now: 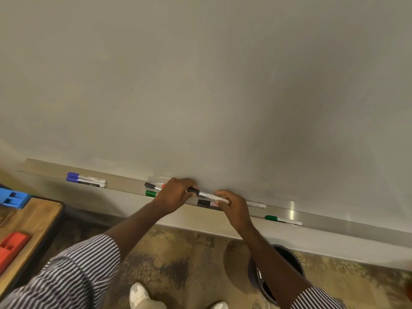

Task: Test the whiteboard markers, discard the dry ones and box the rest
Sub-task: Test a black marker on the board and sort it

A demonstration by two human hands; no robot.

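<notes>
A black-capped whiteboard marker (206, 194) is held level just above the board's tray (124, 182). My left hand (174, 194) grips its black cap end and my right hand (231, 207) grips its white barrel end. More markers lie in the tray: two blue-capped ones (85, 179) at the left, a black one (152, 186) and a green one (151, 193) beside my left hand, a white barrel (256, 205) and a green-capped marker (283, 219) to the right. A black-capped marker (204, 202) lies under the held one. The whiteboard (200, 85) bears no marks.
A wooden table (26, 221) stands at the left with a blue box (13, 198) and a red box (11, 246) on it. A dark round bin (287, 259) sits on the patterned carpet below my right arm. My shoes (142, 295) are at the bottom.
</notes>
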